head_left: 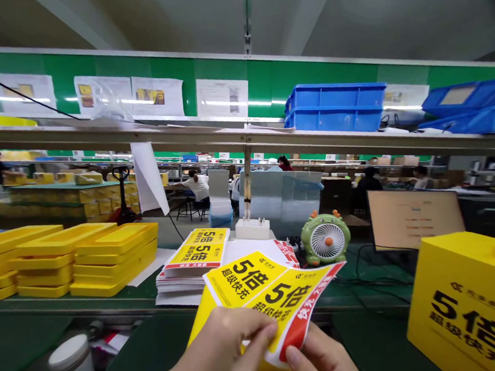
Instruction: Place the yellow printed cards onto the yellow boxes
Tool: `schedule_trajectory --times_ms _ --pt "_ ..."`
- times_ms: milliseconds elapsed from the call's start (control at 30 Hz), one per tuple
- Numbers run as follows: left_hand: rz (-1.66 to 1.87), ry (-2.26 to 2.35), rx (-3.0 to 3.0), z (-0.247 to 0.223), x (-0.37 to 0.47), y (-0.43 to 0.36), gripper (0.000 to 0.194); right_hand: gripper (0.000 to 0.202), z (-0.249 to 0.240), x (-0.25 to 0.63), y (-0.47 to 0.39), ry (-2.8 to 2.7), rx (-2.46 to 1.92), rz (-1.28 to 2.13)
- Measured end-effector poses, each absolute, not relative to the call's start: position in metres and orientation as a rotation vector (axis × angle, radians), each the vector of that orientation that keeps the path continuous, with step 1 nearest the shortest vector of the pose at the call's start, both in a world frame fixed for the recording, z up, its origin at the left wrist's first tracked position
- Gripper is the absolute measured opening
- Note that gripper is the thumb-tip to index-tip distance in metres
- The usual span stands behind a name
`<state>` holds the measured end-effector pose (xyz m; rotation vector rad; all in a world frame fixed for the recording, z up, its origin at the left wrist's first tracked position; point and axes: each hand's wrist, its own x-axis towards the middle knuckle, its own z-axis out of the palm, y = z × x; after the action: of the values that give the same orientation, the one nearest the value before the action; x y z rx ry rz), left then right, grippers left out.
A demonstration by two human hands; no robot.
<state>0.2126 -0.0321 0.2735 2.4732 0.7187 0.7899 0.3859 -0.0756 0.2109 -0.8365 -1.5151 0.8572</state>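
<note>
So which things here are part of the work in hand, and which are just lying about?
In hand:
- yellow printed sleeves, pinched by the left hand and right hand
- stack of sleeves
- yellow box

Lying about:
- green desk fan
- yellow trays
- white jar
- blue bins

Trays (107,259) left of leaflet stack (193,264); fan (325,238) behind; box (471,299) right, perhaps nearer.

Glossy printed paper leaflets (277,297), matt yellow plastic trays (116,256), smooth cardboard box (471,305).
</note>
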Motion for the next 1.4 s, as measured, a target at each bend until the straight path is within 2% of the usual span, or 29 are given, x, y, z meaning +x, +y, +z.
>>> schedule_trajectory --times_ms 67,333,567,1000,1133,1267,1400 --pt "0.815 0.757 2.429 0.274 0.212 -0.029 0.032 0.025 0.212 0.390 -0.071 -1.598 -0.843 0.779" --pt "1.044 0.617 2.378 0.268 0.206 -0.014 0.021 0.029 0.214 0.390 -0.046 -1.671 -0.862 0.664" --pt "0.924 0.605 2.253 0.277 0.208 0.002 0.028 0.029 0.222 0.385 -0.023 -1.696 -0.952 0.651" --pt "0.864 0.778 1.740 0.255 0.202 0.051 0.037 0.028 0.233 0.381 0.009 -1.822 -0.989 0.720" --pt "0.974 0.766 1.444 0.254 0.198 0.072 0.029 0.027 0.225 0.381 0.021 -1.595 -0.953 0.893" --pt "1.249 0.814 1.022 0.269 0.171 0.119 0.008 0.026 0.207 0.403 0.067 -0.952 -0.990 1.150" --pt "1.524 0.882 0.849 0.276 0.121 0.162 0.014 0.018 0.178 0.436 0.129 -0.765 -1.100 1.140"
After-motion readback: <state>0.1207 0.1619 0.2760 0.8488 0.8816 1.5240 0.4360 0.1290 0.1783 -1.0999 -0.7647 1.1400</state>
